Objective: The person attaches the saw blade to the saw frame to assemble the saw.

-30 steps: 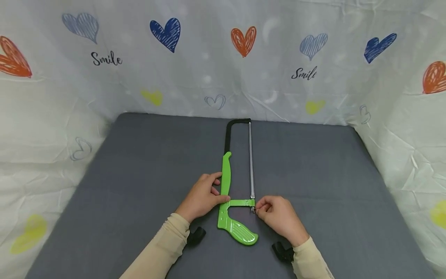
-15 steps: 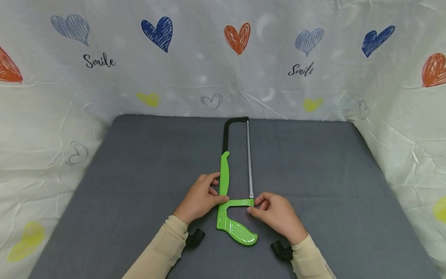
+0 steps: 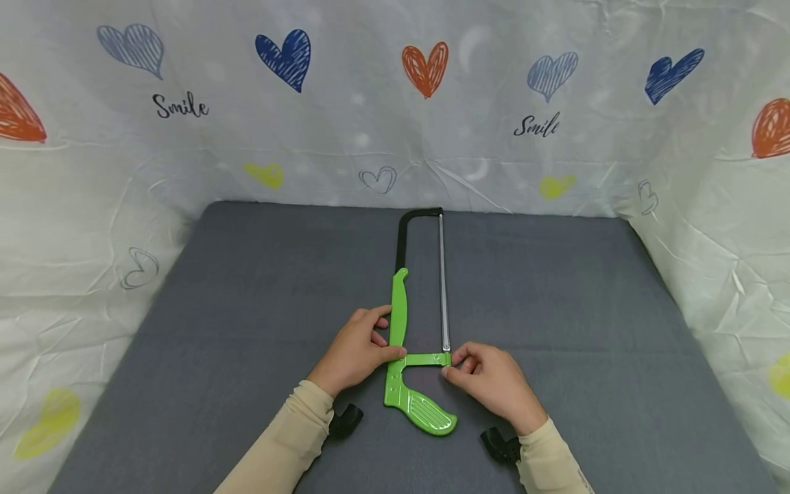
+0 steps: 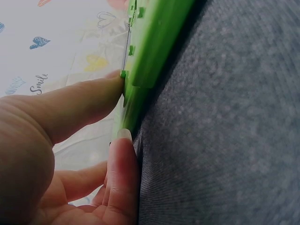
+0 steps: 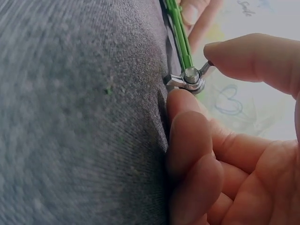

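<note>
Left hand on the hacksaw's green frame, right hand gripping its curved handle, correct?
Not the curved handle: the right hand is at the wing nut, as the right wrist view shows. The left hand is on the green frame.

A hacksaw with a shiny green body and a bent black bar (image 3: 399, 315) lies flat on a dark grey cloth (image 3: 278, 274). Its curvy green handle with ridges (image 3: 428, 414) is at the near end, and the black bend is far away. A thin, straight, silver metal blade (image 3: 444, 288) runs along the right side. The left hand (image 3: 352, 351) grips the green body. The right hand (image 3: 496, 381) pinches a small, shiny silver metal wing nut (image 5: 192, 85) near the blade's near end. The blade's teeth look too small to see well.
</note>
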`<state>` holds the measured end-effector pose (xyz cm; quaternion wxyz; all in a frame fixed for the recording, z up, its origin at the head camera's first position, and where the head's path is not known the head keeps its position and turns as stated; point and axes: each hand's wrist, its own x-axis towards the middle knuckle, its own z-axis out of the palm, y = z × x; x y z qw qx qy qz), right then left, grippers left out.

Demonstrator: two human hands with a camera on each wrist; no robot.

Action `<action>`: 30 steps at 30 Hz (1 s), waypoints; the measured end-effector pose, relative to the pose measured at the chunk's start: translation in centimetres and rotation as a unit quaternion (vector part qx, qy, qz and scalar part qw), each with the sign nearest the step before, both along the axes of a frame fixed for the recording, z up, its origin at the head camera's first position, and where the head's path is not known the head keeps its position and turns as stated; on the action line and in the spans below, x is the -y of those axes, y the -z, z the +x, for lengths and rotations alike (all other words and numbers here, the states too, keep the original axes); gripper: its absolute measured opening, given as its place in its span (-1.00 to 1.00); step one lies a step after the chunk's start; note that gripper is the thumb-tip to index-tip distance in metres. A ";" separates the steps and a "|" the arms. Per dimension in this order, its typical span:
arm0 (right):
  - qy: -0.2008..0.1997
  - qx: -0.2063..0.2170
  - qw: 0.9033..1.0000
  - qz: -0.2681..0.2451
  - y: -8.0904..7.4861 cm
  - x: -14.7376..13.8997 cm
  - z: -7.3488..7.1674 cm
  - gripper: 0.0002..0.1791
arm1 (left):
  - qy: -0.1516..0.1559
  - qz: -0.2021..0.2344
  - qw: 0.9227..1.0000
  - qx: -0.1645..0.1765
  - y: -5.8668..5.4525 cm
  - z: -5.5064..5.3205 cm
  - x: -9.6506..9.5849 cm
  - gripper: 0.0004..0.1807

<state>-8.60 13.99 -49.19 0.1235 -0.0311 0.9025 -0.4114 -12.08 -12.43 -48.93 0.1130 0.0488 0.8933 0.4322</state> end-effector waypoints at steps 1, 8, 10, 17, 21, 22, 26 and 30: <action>-0.001 -0.001 1.000 0.001 0.0 0.0 0.0 -0.84 | 0.000 0.000 1.000 0.001 0.0 0.0 0.0 -0.07; -0.002 0.001 1.000 0.002 -0.3 0.0 0.1 -0.89 | -0.002 0.002 1.000 0.003 0.0 0.0 -0.1 -0.07; -0.003 0.002 1.000 0.002 -0.2 -0.1 0.0 -0.92 | -0.002 0.003 1.000 0.003 -0.1 0.0 -0.1 -0.07; -0.015 -0.004 1.000 0.008 0.0 -0.3 -0.1 -0.92 | 0.002 0.002 1.000 -0.001 0.0 -0.1 -0.1 -0.06; -0.017 -0.003 1.000 0.006 0.0 -0.3 -0.2 -0.94 | 0.003 0.005 1.000 -0.004 -0.1 -0.2 0.0 -0.06; -0.016 -0.005 1.000 0.005 0.0 -0.3 -0.2 -0.95 | 0.003 0.006 1.000 -0.004 -0.1 -0.2 0.0 -0.06; -0.014 -0.010 1.000 -0.002 0.0 -0.4 -0.2 -0.93 | 0.004 0.006 1.000 -0.003 -0.2 -0.1 -0.1 -0.06; -0.015 -0.014 1.000 0.003 0.0 -0.3 -0.1 -0.91 | 0.005 0.005 1.000 -0.003 -0.2 0.0 -0.1 -0.06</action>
